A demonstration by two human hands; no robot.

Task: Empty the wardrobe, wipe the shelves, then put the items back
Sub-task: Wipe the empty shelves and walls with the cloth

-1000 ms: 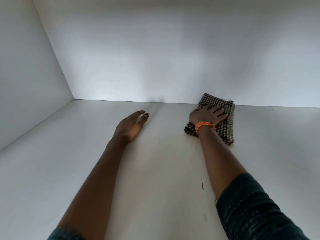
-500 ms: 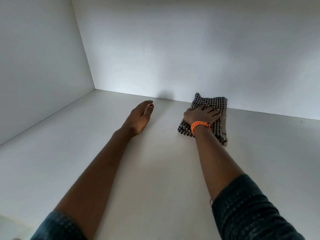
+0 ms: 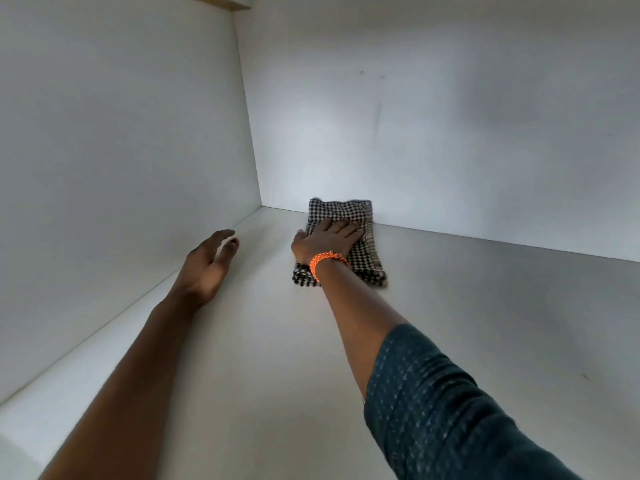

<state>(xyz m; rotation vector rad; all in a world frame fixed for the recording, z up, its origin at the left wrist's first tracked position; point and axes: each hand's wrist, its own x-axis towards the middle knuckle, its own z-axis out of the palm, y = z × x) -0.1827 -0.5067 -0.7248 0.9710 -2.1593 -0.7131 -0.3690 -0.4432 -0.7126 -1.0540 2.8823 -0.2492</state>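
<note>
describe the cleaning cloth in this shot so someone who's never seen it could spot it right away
Look into the white wardrobe shelf toward its back left corner. Against the back wall lies a folded checked cloth, black and white, with the right hand pressed flat on it. It is the only patterned thing on the shelf; the left hand rests bare beside it.

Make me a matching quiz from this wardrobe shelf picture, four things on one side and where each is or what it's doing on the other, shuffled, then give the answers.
Things:
1. checked cloth
2. right hand
3. left hand
4. orange bracelet

Places or states:
A. tied round the right wrist
B. fingers straight, near the left side wall, holding nothing
C. folded on the shelf, its far end at the back wall
D. pressed flat on top of the cloth

Pairs: 1-C, 2-D, 3-B, 4-A
</note>
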